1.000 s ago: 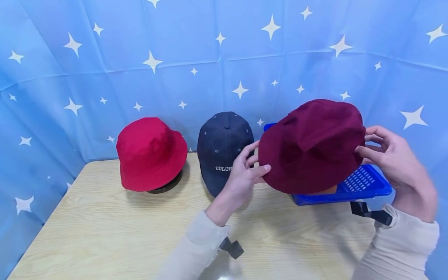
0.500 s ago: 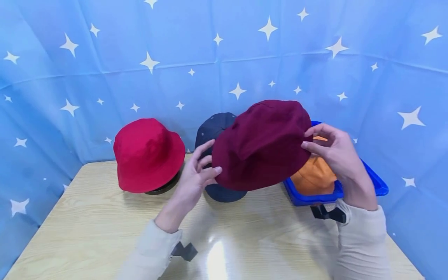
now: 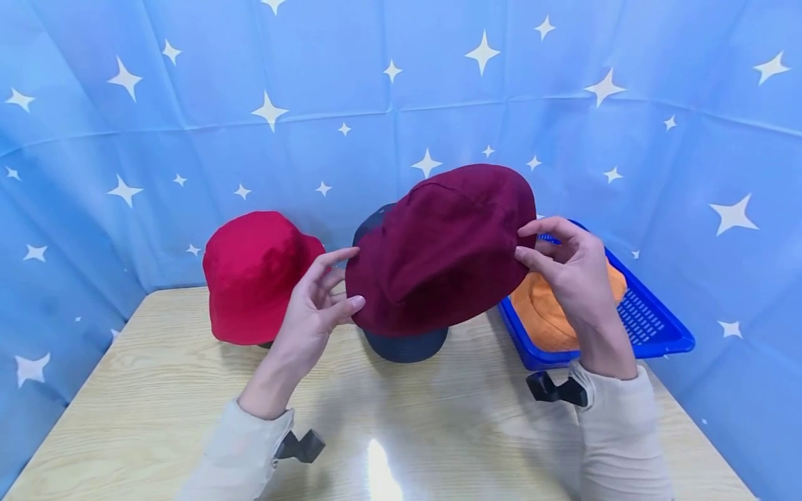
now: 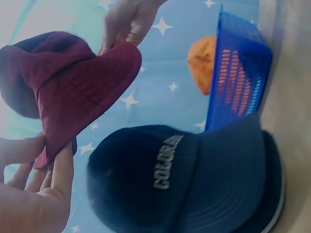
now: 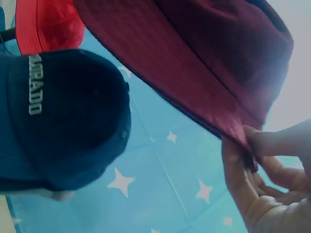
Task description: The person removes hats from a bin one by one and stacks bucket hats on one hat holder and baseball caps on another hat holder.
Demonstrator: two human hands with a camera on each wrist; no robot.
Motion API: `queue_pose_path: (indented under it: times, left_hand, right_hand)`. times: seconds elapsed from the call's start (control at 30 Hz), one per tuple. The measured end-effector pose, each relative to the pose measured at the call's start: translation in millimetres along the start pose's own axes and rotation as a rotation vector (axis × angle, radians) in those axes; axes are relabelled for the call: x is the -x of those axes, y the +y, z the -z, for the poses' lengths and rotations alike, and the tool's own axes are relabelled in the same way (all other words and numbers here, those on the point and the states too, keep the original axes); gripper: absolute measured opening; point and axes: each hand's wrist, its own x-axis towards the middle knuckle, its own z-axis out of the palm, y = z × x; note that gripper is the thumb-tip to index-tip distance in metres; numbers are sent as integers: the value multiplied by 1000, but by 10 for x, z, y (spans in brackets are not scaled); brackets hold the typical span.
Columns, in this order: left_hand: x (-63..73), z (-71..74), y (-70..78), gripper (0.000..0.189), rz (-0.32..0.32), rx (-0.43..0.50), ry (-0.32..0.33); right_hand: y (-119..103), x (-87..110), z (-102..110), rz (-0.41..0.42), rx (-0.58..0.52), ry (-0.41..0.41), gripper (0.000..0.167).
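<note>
A maroon bucket hat [image 3: 451,250] is held up in the air between both hands, tilted, its crown slightly creased. My left hand [image 3: 313,306] pinches the brim at its left side, thumb over the top. On the opposite side my right hand [image 3: 573,278] pinches the brim between thumb and fingers. Behind and below it stands a dark navy baseball cap [image 3: 407,346], mostly covered in the head view; in the left wrist view the cap [image 4: 180,179] shows white lettering on its front, and a gap separates it from the maroon hat.
To the left a red bucket hat [image 3: 257,278] sits on a dark stand. On the right, a blue plastic basket [image 3: 664,334] holds an orange hat [image 3: 548,316]. All stand on a light wooden table [image 3: 144,390], before a blue curtain [image 3: 207,62] with white stars.
Both hands have carried the maroon bucket hat leftward from over the basket to in front of the navy cap, and slightly up. The orange hat in the basket has come into view.
</note>
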Motion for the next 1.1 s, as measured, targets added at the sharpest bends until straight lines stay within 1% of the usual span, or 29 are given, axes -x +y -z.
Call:
queue_pose_path:
  times: [0.07, 0.1, 0.17, 0.23, 0.3, 0.43, 0.53, 0.6, 0.7, 0.77, 0.8, 0.93, 1.0, 1.03, 1.1]
  left_hand:
    - [22, 49, 48, 62, -11, -28, 10]
    - [33, 80, 67, 60, -15, -35, 13]
    - [55, 150, 101, 58, -22, -44, 22]
    - [82, 233, 126, 58, -35, -34, 32]
    - [108, 326, 146, 58, -57, -4, 49]
    - [133, 534, 191, 56, -137, 82, 72]
    - [122, 698, 221, 55, -196, 175, 96]
    - [119, 803, 238, 52, -217, 239, 142]
    - [125, 953, 254, 44, -244, 334, 209]
    - [134, 1047, 265, 40, -259, 375, 243]
    - [137, 1093, 270, 39, -267, 384, 252]
    - [141, 1259, 289, 42, -297, 371, 276]
    - [144, 1331, 287, 47, -309, 360, 284]
    - [145, 1361, 283, 49, -312, 360, 290]
    - [150, 1416, 264, 52, -311, 368, 305]
  right_hand:
    - [2, 5, -53, 34, 21, -17, 23]
    - [3, 5, -82, 55, 16, -39, 25]
    - [11, 2, -152, 98, 7, -98, 32]
    - [22, -4, -241, 136, -7, -168, 41]
    - [35, -19, -361, 165, -44, -229, 50]
    - [77, -46, -674, 193, -104, -303, 59]
    - [111, -55, -926, 181, -131, -327, 61]
    - [136, -62, -1088, 166, -129, -335, 61]
    - [183, -75, -1324, 165, -141, -331, 59]
    - [213, -86, -1476, 173, -171, -311, 55]
    - [229, -87, -1547, 176, -189, -287, 52]
    - [300, -90, -1801, 160, -261, -160, 27]
    - [344, -87, -1901, 137, -265, -109, 17]
    - [368, -87, -1945, 124, -258, -99, 16]
    - [416, -84, -2017, 102, -220, -103, 21]
